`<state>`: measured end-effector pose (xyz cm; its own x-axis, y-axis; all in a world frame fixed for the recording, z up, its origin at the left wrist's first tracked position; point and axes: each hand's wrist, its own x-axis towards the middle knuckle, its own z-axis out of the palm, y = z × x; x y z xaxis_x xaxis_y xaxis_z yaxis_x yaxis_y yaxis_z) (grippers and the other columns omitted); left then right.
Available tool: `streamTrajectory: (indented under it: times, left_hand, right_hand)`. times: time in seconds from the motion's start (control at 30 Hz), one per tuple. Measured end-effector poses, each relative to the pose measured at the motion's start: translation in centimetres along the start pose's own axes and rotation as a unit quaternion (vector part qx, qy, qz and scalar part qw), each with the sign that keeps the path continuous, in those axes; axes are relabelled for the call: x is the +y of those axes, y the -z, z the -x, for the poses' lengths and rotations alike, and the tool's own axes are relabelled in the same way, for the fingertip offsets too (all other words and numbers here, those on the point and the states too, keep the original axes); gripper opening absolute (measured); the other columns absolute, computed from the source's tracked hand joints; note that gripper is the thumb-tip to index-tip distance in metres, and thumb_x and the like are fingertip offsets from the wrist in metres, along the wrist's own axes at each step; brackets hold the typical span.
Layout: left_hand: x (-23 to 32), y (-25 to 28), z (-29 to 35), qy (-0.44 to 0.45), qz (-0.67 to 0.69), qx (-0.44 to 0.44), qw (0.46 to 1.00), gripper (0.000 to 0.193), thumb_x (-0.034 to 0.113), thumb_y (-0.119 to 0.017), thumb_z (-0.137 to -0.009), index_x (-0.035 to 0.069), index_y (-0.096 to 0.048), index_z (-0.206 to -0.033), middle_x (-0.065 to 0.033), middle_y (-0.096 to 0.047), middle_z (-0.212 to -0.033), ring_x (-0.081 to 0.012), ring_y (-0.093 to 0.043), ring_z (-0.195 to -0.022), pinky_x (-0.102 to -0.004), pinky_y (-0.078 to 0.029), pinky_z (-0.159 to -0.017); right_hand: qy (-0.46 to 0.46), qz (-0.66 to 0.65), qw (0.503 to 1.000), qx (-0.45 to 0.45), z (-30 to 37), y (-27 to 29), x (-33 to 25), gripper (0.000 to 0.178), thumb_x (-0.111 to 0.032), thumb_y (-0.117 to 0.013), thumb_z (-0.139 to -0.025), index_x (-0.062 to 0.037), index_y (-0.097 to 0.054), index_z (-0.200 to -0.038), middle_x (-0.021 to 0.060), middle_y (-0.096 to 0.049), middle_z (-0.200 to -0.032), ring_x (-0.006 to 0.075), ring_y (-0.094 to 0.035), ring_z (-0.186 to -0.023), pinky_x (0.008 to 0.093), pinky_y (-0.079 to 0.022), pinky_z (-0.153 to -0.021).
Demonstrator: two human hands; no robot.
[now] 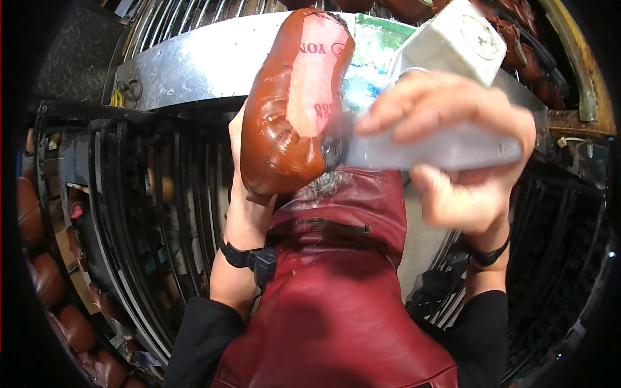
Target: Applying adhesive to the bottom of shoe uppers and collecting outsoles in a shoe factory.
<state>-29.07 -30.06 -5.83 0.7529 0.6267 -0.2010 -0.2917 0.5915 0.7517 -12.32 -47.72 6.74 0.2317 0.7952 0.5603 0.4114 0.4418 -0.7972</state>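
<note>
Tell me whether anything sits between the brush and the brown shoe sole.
Nothing visible does. The right hand holds a pale-handled brush whose dark bristle tip already meets the glossy brown shoe sole with a pink centre, which the left hand holds up from behind.

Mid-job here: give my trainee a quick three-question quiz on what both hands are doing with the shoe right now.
1. True or false: the left hand holds the brown shoe sole up.
2. What does the right hand grip? A) hammer B) brush C) scissors
3. Where do the bristles touch the shoe?

Key: 1 true. 2 B. 3 At its lower end, beside the pink sole.
</note>
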Motion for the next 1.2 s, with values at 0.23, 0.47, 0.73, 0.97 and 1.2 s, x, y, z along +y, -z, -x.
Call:
streamTrajectory:
  times: [0.23,0.47,0.73,0.97,1.2]
  left_hand:
    - [0.1,-1.0,1.0,-0.193,-0.206,-0.035,0.959,0.038,0.014,-0.06,-0.106,-0.005,-0.06,-0.139,-0.0145,-0.072,-0.127,-0.0236,-0.074,-0.108,-0.0376,-0.061,-0.097]
    - [5.8,1.4,-5.5,-0.08,-0.078,0.119,0.987,0.028,0.013,-0.068,-0.099,-0.002,-0.069,-0.123,-0.0081,-0.073,-0.108,-0.0153,-0.071,-0.095,-0.0283,-0.056,-0.084]
    - [18.2,1.9,-30.3,-0.144,-0.707,0.211,0.66,0.053,0.039,-0.081,-0.08,0.002,-0.077,-0.117,-0.0224,-0.077,-0.113,-0.0353,-0.074,-0.108,-0.0439,-0.058,-0.093]
    - [17.8,0.9,-38.2,-0.04,-0.828,0.244,0.503,0.074,0.059,-0.078,-0.076,0.005,-0.073,-0.127,-0.0254,-0.071,-0.131,-0.0404,-0.068,-0.123,-0.0516,-0.054,-0.104]
    - [26.2,-5.1,-17.6,-0.252,-0.831,0.193,0.457,0.065,0.058,-0.077,-0.081,0.002,-0.078,-0.115,-0.0238,-0.077,-0.109,-0.0363,-0.074,-0.108,-0.0448,-0.056,-0.098]
  right_hand:
    - [-0.204,-0.143,0.946,0.209,-1.4,2.4,8.2,0.017,-0.007,-0.072,-0.095,0.0045,-0.069,-0.106,0.0157,-0.074,-0.091,0.0217,-0.073,-0.07,0.0347,-0.06,-0.061]
    - [-0.319,-0.319,0.767,0.456,4.0,-6.5,6.1,0.018,-0.018,-0.066,-0.105,-0.0003,-0.066,-0.1,0.0098,-0.07,-0.079,0.0197,-0.066,-0.054,0.0309,-0.053,-0.044]
    - [-0.218,-0.237,0.772,0.548,2.7,-3.0,5.3,0.024,-0.02,-0.065,-0.107,0.0018,-0.058,-0.1,0.0198,-0.071,-0.081,0.0243,-0.07,-0.056,0.0351,-0.059,-0.046]
    - [-0.266,-0.23,0.749,0.561,2.4,-3.3,7.4,0.022,-0.021,-0.065,-0.107,-0.0018,-0.057,-0.099,0.0159,-0.069,-0.077,0.0225,-0.068,-0.054,0.0337,-0.056,-0.044]
    - [-0.293,-0.257,0.731,0.56,6.5,-0.5,8.4,0.028,-0.032,-0.064,-0.107,-0.0061,-0.062,-0.119,0.0068,-0.07,-0.09,0.0122,-0.059,-0.055,0.0232,-0.044,-0.043]
